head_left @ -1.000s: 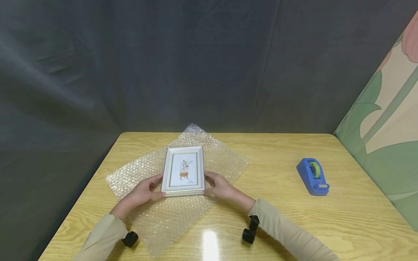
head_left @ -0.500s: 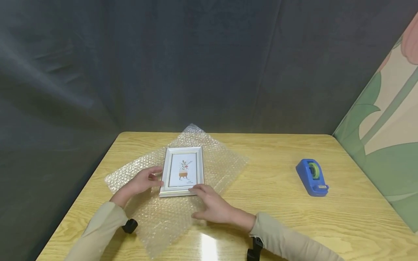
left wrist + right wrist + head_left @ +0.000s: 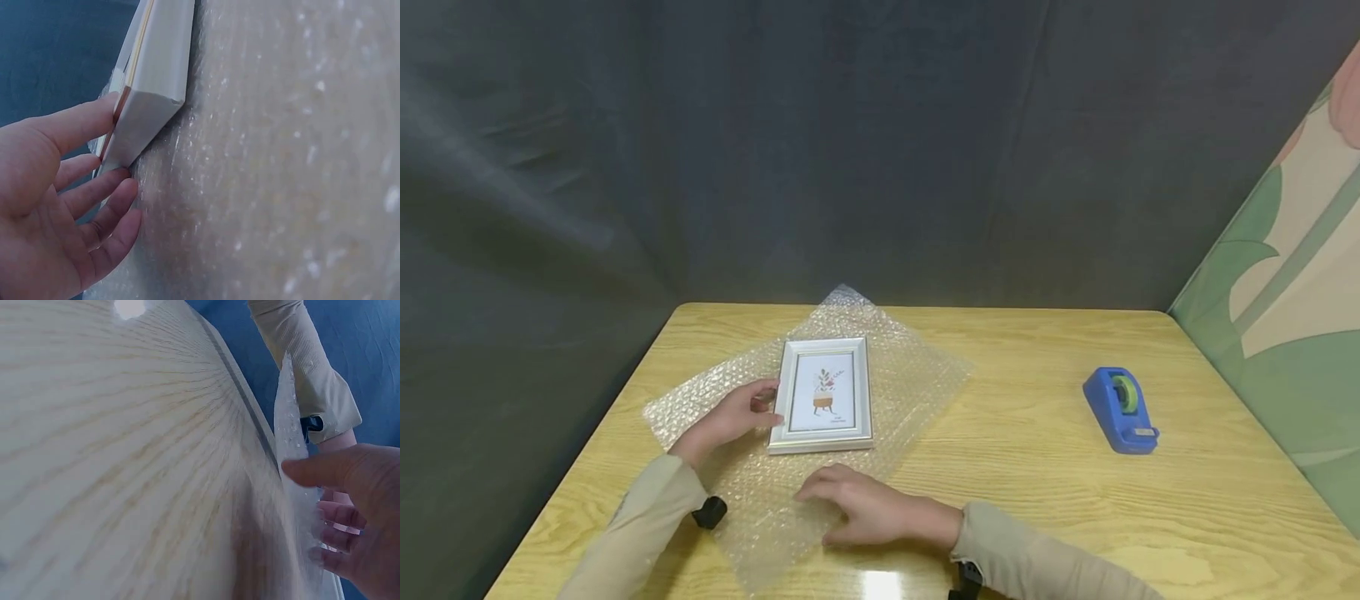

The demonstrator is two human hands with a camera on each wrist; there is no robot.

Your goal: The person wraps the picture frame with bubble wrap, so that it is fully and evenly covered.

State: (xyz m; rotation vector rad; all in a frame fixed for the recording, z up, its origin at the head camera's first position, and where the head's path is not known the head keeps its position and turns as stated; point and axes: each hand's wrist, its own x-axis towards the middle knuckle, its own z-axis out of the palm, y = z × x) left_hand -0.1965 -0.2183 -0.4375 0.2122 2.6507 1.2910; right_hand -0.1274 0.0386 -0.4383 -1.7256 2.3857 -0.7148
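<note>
A silver-white picture frame with a potted-plant print lies face up on a sheet of clear bubble wrap. Its left edge is touched by my left hand; in the left wrist view the thumb meets the frame's edge and the other fingers are loosely extended beside it. My right hand is over the near part of the wrap, below the frame, with fingers relaxed and apart. From the right wrist, a wrap edge shows beside the thumb; whether the fingers touch it I cannot tell.
On the right of the wooden table stands a blue tape dispenser with a green-looking roll. A dark curtain hangs behind and to the left. A flower-patterned panel borders the right side.
The right hand has let go of the frame's right side and moved toward the person, down over the near wrap. The left hand stays at the left edge; the frame has hardly shifted.
</note>
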